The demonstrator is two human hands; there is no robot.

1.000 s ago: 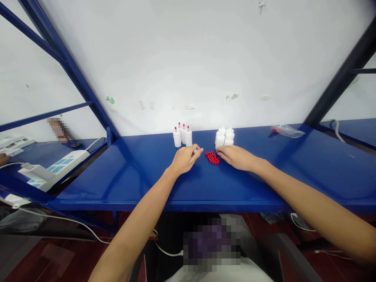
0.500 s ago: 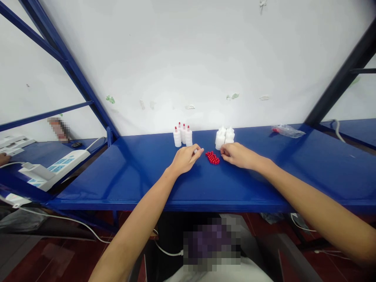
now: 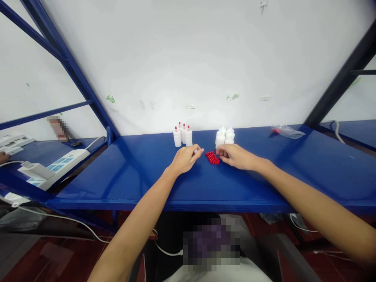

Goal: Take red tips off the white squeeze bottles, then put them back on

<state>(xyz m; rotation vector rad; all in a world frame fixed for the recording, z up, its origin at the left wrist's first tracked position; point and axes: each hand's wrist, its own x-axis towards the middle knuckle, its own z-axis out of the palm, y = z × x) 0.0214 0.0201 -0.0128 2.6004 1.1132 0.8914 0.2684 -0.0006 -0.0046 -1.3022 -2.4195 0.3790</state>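
Observation:
A cluster of small red caps [image 3: 212,157] lies on the blue table between my hands. My left hand [image 3: 188,156] rests to the left of the caps, fingers curled round something; only a bit of white shows between them. At the right edge of the cluster is my right hand [image 3: 232,156], thumb and index finger apart, with nothing visible between them. Behind my left hand stand several white squeeze bottles with red tips [image 3: 188,137]. Several white bottles without red tips [image 3: 225,137] stand just behind my right hand, which partly covers them.
A clear plastic bag [image 3: 289,131] with something red in it lies at the back right of the blue table [image 3: 141,172]. Blue metal posts [image 3: 79,78] rise at the sides. A white power strip [image 3: 63,164] is at the left, with another person's hand [image 3: 3,157] beyond.
My right hand has moved slightly left, its fingertips now closer to the red caps. My left hand has stayed in place.

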